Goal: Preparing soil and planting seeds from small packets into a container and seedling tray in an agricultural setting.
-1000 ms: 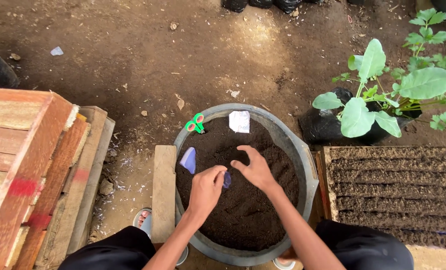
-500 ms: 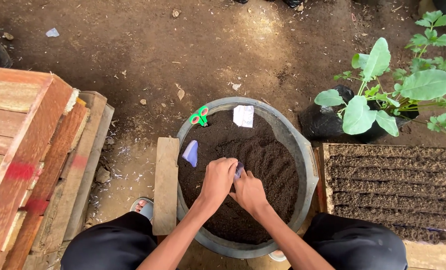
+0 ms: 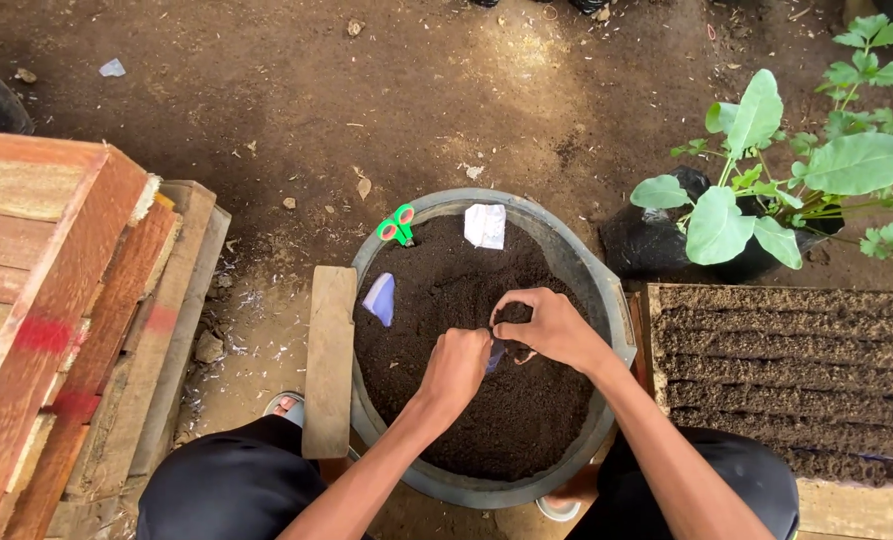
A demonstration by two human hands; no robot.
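Head view: left hand (image 3: 456,365) and right hand (image 3: 549,327) pinch small bluish bag (image 3: 495,355).

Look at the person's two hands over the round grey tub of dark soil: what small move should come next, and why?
Probably spread the mouth of the small bluish plastic bag and press soil in. The left hand and right hand meet on it just above the round grey tub of dark soil. The bag is mostly hidden, so how full it is cannot be told.

Both forearms are bare — no sleeves, watch or gloves on the left hand (image 3: 454,366) or right hand (image 3: 551,328). Black trousers cover both thighs — a sandalled foot peeks out.
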